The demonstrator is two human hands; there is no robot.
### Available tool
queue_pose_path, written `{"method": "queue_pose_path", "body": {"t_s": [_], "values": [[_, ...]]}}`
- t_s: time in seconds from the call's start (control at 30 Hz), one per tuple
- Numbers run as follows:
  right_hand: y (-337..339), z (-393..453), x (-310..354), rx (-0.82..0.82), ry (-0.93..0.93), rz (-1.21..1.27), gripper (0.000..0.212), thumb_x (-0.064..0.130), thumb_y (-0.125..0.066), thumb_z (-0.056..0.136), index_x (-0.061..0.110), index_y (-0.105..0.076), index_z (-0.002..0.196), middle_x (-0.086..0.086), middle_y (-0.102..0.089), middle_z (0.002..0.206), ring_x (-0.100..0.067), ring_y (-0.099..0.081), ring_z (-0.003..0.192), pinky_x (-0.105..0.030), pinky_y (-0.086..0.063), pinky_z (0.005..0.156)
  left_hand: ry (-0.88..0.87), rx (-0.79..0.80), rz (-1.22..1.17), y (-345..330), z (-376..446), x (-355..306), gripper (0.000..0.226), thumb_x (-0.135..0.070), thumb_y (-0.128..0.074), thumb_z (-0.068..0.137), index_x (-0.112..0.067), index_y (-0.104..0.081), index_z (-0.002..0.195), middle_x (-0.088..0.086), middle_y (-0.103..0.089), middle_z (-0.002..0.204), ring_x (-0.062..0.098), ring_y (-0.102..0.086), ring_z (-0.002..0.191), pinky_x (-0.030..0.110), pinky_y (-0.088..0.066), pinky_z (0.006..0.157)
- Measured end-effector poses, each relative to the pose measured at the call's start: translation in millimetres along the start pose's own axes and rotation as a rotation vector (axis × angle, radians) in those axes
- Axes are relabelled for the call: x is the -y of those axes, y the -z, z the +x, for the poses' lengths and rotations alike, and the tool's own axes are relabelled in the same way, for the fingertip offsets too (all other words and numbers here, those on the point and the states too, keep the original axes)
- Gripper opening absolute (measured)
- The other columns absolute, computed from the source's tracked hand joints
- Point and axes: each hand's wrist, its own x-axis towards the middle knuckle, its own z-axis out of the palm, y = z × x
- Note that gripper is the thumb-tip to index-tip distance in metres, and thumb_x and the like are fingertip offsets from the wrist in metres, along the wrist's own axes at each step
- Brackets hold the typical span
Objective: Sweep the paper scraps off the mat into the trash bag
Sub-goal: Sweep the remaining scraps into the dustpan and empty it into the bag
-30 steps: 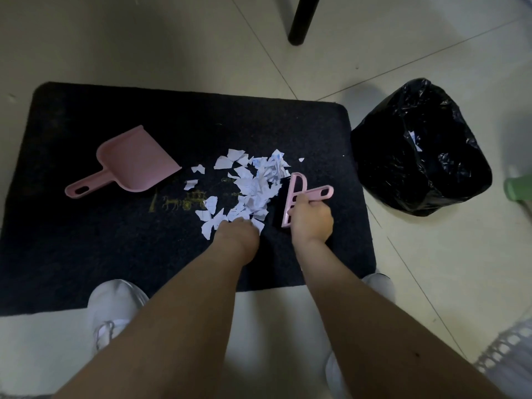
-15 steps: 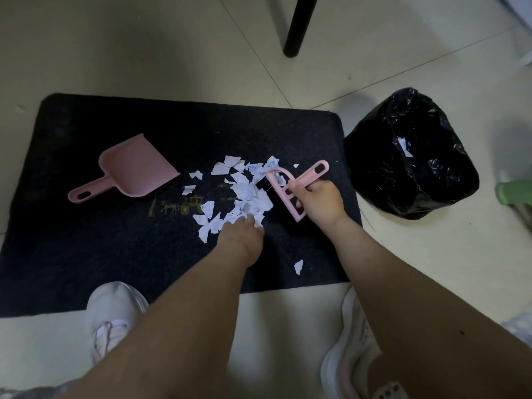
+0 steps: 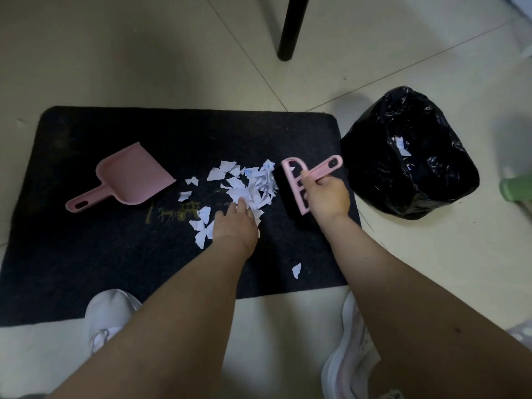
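Head view, looking down at a tiled floor (image 3: 144, 53). A dark mat (image 3: 86, 254) lies on it, with a faint gold carriage print (image 3: 180, 211) near its middle.

Scraps (image 3: 250, 185): white torn paper, most in 1 loose pile on the mat's middle-right, a few strays to the pile's left and lower left. 1 lone scrap (image 3: 296, 270) lies apart, near the mat's near edge.

Left hand (image 3: 236, 223): palm down on the near side of the pile, fingers reaching forward onto the paper; whether they are spread or pinching a scrap cannot be told.

Right hand (image 3: 326, 197): fingers curled round the handle of a pink brush (image 3: 293, 185). The brush head stands at the pile's right edge, dark bristles toward the scraps, handle angled up and right toward the bag.

Pink dustpan (image 3: 131, 174): lies on the mat left of the pile, untouched, handle pointing lower left.

Black trash bag (image 3: 408, 156): on the floor just beside the mat's right edge, 1 scrap visible inside.

2 white shoes (image 3: 110, 318) at the mat's near edge. A black leg (image 3: 290, 27) stands beyond the mat.
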Motion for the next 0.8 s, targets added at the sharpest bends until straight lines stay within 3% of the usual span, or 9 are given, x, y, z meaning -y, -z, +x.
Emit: {"method": "queue_pose_path", "body": {"t_s": [0.1,0.27,0.33,0.4,0.47,0.57,0.7,0.8], "values": [[5,6,-3,-0.059,-0.043,0.043,0.041,0.047,-0.052,0.091,0.017,-0.062,0.065,-0.004,-0.068,0.074,-0.020,-0.062,0.069,-0.029,-0.047,0.062,0.059,0.023,-0.086,4,5,4,0.074,-0.011,-0.044,0.093,-0.010,-0.001,0.153,0.011,0.006,0.161,0.027,0.001,0.150,0.046,-0.020,0.119],[13,16,-18,0.140,-0.005,-0.048,0.036,0.051,-0.060,0.085,0.018,-0.068,0.073,0.004,-0.066,0.068,-0.019,-0.065,0.071,-0.033,-0.050,0.071,0.109,0.059,-0.029,13,8,5,0.058,-0.010,-0.047,0.090,-0.023,-0.032,0.145,0.024,0.006,0.158,0.042,0.001,0.147,0.050,-0.018,0.116],[16,22,-26,0.256,0.014,-0.138,0.034,0.051,-0.065,0.082,0.018,-0.072,0.075,0.005,-0.065,0.065,-0.017,-0.064,0.068,-0.033,-0.050,0.070,0.051,0.060,0.010,13,7,2,0.053,-0.012,-0.050,0.089,-0.021,-0.039,0.140,0.021,-0.022,0.154,0.038,-0.023,0.142,0.046,-0.026,0.113],[20,30,-34,0.372,0.036,-0.247,0.035,0.050,-0.069,0.078,0.016,-0.075,0.078,0.004,-0.067,0.064,-0.014,-0.061,0.063,-0.031,-0.047,0.065,-0.035,0.065,0.012,9,6,-1,0.044,-0.009,-0.050,0.088,-0.017,-0.048,0.131,0.012,-0.049,0.135,0.030,-0.044,0.126,0.038,-0.037,0.102],[24,36,-40,0.498,0.066,-0.363,0.035,0.048,-0.072,0.077,0.013,-0.076,0.082,0.001,-0.069,0.067,-0.013,-0.060,0.063,-0.029,-0.045,0.065,-0.104,0.085,0.000,1,5,-7,0.035,-0.006,-0.047,0.088,-0.014,-0.056,0.120,0.009,-0.058,0.124,0.026,-0.054,0.116,0.034,-0.044,0.093],[28,41,-44,0.679,0.073,-0.499,0.032,0.038,-0.077,0.075,0.007,-0.076,0.085,-0.002,-0.070,0.071,-0.014,-0.062,0.069,-0.030,-0.047,0.072,-0.179,0.164,-0.013,-14,7,-16,0.031,-0.004,-0.045,0.089,-0.011,-0.060,0.115,0.009,-0.060,0.122,0.026,-0.058,0.113,0.034,-0.048,0.091],[28,37,-51,0.931,0.081,-0.769,0.030,0.033,-0.076,0.077,0.008,-0.075,0.092,0.002,-0.070,0.075,-0.014,-0.063,0.075,-0.028,-0.050,0.082,-0.276,0.279,0.099,-34,18,-29,0.039,-0.010,-0.045,0.092,-0.010,-0.051,0.130,0.009,-0.049,0.139,0.028,-0.050,0.126,0.041,-0.044,0.104],[19,30,-59,0.944,0.149,-0.998,0.029,0.038,-0.074,0.077,0.013,-0.073,0.092,0.001,-0.071,0.086,-0.018,-0.066,0.084,-0.031,-0.052,0.082,-0.292,0.321,0.122,-42,20,-37,0.046,-0.010,-0.044,0.094,-0.010,-0.044,0.139,0.009,-0.037,0.151,0.029,-0.043,0.134,0.044,-0.040,0.107]]}}
